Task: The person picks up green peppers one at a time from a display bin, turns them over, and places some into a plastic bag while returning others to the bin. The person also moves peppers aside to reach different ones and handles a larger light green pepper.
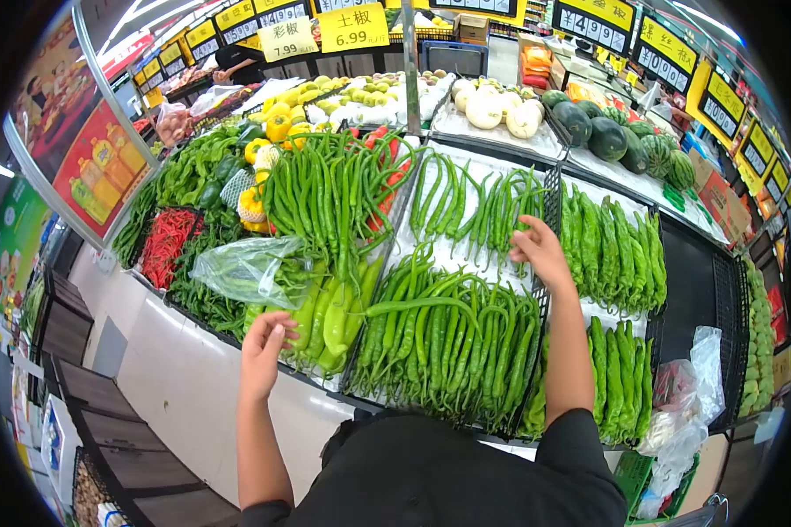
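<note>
Over the vegetable display, my left hand (267,347) hovers at the front edge beside pale green peppers (330,321), its fingers curled loosely with gaps between them and nothing held. A clear plastic bag (248,270) with green peppers inside lies just above it. My right hand (538,249) is raised near the right end of a short row of long green peppers (505,206), fingers bent and apart, holding nothing. Below and between the hands, a dense row of long green peppers (448,347) fills the front tray. Another heap of long peppers (325,189) lies at the upper middle.
Red chilies (170,248) and yellow peppers (279,121) are on the left. More green peppers (611,250) lie in the right tray. A metal post (411,70) stands behind. Watermelons (606,139) are at the back right, plastic bags (687,395) at the lower right.
</note>
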A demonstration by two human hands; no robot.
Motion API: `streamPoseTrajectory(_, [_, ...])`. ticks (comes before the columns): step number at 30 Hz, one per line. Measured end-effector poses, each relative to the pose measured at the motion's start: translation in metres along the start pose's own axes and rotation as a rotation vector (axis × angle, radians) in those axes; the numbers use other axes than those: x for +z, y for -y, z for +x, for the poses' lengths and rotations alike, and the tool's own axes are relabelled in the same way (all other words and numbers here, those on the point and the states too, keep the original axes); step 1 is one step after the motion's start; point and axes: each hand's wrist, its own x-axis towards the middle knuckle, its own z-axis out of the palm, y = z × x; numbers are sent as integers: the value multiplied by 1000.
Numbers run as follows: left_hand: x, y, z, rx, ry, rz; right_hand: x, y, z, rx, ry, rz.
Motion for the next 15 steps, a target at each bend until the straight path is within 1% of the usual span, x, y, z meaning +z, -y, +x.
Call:
streamPoseTrajectory(2, [-8,-5,9,37,-9,-2,-5,16,-40,-35,0,80])
streamPoseTrajectory(4, [-18,-10,20,72,-26,3,-4,30,-85,-64,-44,194])
streamPoseTrajectory(8, [-45,-19,51,159,-76,22,7,34,-155,-105,-128,306])
streamPoseTrajectory(12, [-71,-28,99,253,-47,60,37,47,-192,-72,-138,245])
streamPoseTrajectory(15, [-81,-27,134,214,21,57,62,62,-203,-86,-149,177])
